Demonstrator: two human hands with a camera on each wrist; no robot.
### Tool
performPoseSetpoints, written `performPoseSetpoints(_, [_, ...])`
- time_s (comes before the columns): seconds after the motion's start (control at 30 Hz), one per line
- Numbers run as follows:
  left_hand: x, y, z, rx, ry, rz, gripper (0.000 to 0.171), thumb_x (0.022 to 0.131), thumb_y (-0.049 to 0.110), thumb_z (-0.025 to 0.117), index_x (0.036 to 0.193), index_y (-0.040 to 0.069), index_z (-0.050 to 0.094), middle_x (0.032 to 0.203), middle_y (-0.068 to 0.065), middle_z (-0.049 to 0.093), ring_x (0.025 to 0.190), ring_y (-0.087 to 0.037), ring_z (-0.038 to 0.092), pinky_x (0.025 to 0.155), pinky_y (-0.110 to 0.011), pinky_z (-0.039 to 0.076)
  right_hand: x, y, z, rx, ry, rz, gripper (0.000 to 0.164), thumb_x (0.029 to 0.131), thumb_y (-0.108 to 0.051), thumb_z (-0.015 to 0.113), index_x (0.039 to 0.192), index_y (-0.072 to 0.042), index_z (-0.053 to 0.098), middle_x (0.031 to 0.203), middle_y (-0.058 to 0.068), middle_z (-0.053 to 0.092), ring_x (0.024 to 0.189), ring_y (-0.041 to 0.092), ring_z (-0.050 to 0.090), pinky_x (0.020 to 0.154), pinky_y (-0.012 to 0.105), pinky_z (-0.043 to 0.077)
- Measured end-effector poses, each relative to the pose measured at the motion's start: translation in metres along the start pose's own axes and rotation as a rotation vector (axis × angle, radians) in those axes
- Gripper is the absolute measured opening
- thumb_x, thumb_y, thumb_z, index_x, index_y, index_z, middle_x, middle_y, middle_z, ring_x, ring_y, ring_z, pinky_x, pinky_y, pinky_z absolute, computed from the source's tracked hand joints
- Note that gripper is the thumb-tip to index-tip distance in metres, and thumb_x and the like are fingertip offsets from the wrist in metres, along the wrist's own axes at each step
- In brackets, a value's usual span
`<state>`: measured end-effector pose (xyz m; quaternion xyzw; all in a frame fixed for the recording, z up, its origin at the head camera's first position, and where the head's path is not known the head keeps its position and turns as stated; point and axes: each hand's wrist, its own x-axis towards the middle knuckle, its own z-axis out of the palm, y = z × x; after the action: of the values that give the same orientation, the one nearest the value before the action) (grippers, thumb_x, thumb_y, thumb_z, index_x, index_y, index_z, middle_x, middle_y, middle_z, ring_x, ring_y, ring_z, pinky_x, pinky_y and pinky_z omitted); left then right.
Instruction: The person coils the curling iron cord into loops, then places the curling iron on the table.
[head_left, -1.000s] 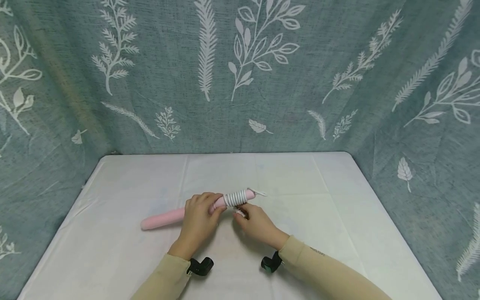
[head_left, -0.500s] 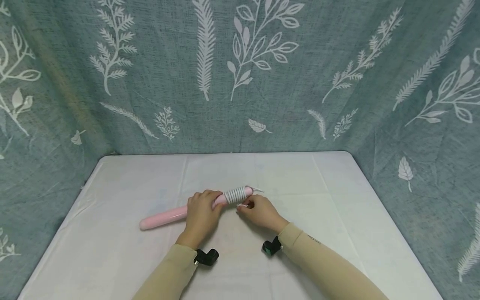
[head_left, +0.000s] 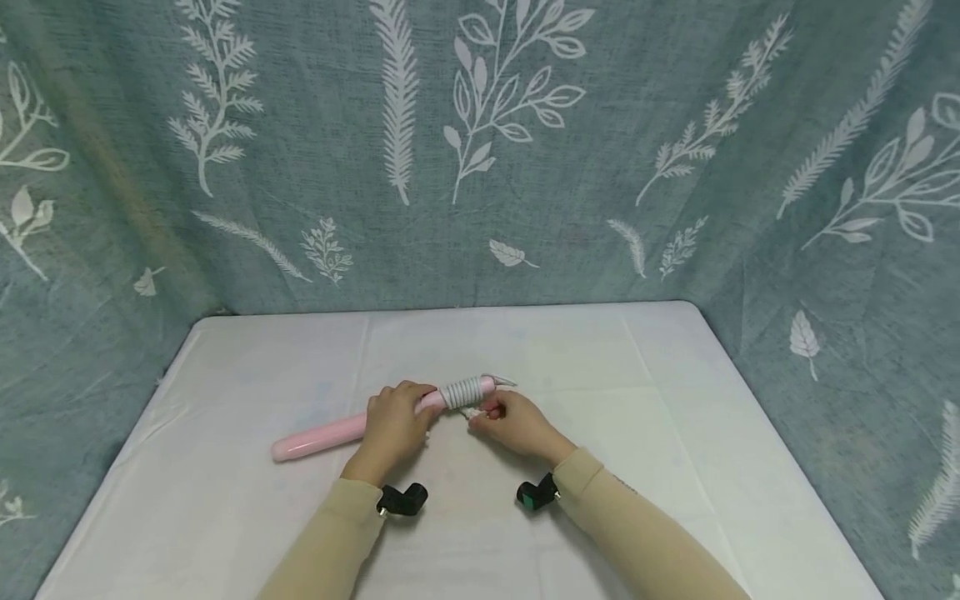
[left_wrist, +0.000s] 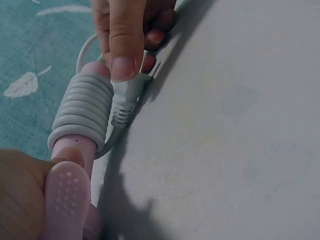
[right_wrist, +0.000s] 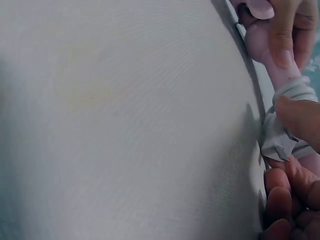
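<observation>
A pink curling iron (head_left: 318, 439) lies slantwise over the table, its far end up to the right. White cord (head_left: 461, 392) is wound in several tight loops round its handle. My left hand (head_left: 393, 425) grips the iron just below the loops, by the pink clamp lever (left_wrist: 67, 197). Close to the coil, my right hand (head_left: 517, 427) pinches the cord's white plug (left_wrist: 126, 97) between thumb and fingers. In the right wrist view the plug's prongs (right_wrist: 281, 151) point toward the curled fingers. A short loop of cord stands out past the handle's end.
A white cloth (head_left: 600, 375) with fold creases covers the table. Behind and on both sides hangs a green-grey curtain (head_left: 337, 125) with white leaf prints. Black wrist cameras (head_left: 402, 500) are strapped at both cuffs.
My right hand has moved slightly up, bringing the plug close alongside the wound cord. The left hand keeps its grip on the curling iron. The head view has shifted a little.
</observation>
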<state>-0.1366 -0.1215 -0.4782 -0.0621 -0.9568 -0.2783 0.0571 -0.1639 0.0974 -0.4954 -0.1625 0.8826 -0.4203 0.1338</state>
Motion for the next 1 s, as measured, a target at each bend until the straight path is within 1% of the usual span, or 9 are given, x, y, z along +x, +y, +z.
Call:
performPoseSetpoints(0.17, [0.0, -0.003, -0.002, 0.017, -0.003, -0.004, 0.034, 0.091, 0.025, 0.068, 0.121, 0.009, 0.067, 0.115, -0.011, 0.064, 0.101, -0.034, 0.055, 0.085, -0.049, 0.036, 0.003, -0.001, 0.003, 0.013, -0.003, -0.007, 0.028, 0.087, -0.038, 0.072, 0.091, -0.013, 0.06, 0.083, -0.002, 0.057, 0.073, 0.012, 0.05, 0.067, 0.028, 0.043])
performPoseSetpoints(0.4, [-0.004, -0.004, 0.006, 0.056, 0.013, 0.023, 0.035, 0.092, 0.026, 0.067, 0.122, 0.008, 0.065, 0.117, -0.011, 0.062, 0.104, -0.036, 0.052, 0.087, -0.05, 0.034, 0.003, 0.0, 0.005, 0.008, 0.011, -0.016, 0.029, 0.086, -0.039, 0.072, 0.091, -0.013, 0.06, 0.083, -0.002, 0.058, 0.074, 0.012, 0.051, 0.067, 0.028, 0.044])
performPoseSetpoints(0.6, [-0.004, 0.0, 0.006, 0.069, 0.021, 0.047, 0.035, 0.092, 0.025, 0.067, 0.123, 0.008, 0.064, 0.117, -0.011, 0.061, 0.104, -0.036, 0.051, 0.085, -0.05, 0.033, 0.002, 0.0, 0.002, 0.007, 0.024, -0.014, 0.03, 0.085, -0.039, 0.072, 0.092, -0.012, 0.061, 0.084, -0.002, 0.058, 0.076, 0.013, 0.052, 0.069, 0.029, 0.044])
performPoseSetpoints(0.7, [-0.006, 0.001, 0.006, 0.069, 0.02, 0.037, 0.036, 0.092, 0.026, 0.067, 0.123, 0.008, 0.064, 0.117, -0.01, 0.061, 0.104, -0.035, 0.05, 0.085, -0.049, 0.032, 0.001, 0.002, 0.003, 0.003, 0.012, -0.017, 0.03, 0.085, -0.04, 0.072, 0.092, -0.013, 0.061, 0.084, -0.003, 0.058, 0.075, 0.012, 0.052, 0.068, 0.028, 0.044])
performPoseSetpoints(0.8, [-0.009, 0.002, 0.008, 0.054, 0.038, 0.031, 0.035, 0.091, 0.025, 0.068, 0.122, 0.008, 0.065, 0.118, -0.01, 0.061, 0.106, -0.035, 0.049, 0.086, -0.049, 0.032, 0.0, 0.004, 0.003, 0.008, -0.001, -0.024, 0.03, 0.085, -0.041, 0.072, 0.092, -0.013, 0.062, 0.084, -0.003, 0.059, 0.075, 0.012, 0.052, 0.068, 0.028, 0.045])
performPoseSetpoints(0.9, [-0.012, 0.003, 0.009, 0.03, 0.073, 0.025, 0.034, 0.089, 0.024, 0.07, 0.119, 0.008, 0.066, 0.126, -0.011, 0.057, 0.11, -0.036, 0.044, 0.087, -0.05, 0.03, -0.001, 0.004, 0.004, 0.01, -0.005, -0.027, 0.029, 0.086, -0.04, 0.071, 0.093, -0.013, 0.062, 0.085, -0.003, 0.059, 0.076, 0.012, 0.052, 0.069, 0.029, 0.045])
performPoseSetpoints(1.0, [-0.013, 0.002, 0.009, 0.022, 0.112, 0.027, 0.033, 0.087, 0.022, 0.073, 0.117, 0.008, 0.068, 0.134, -0.013, 0.05, 0.113, -0.039, 0.04, 0.088, -0.052, 0.03, -0.003, 0.002, 0.004, -0.022, -0.011, -0.035, 0.028, 0.088, -0.037, 0.07, 0.097, -0.012, 0.061, 0.087, -0.003, 0.057, 0.076, 0.012, 0.051, 0.069, 0.028, 0.044])
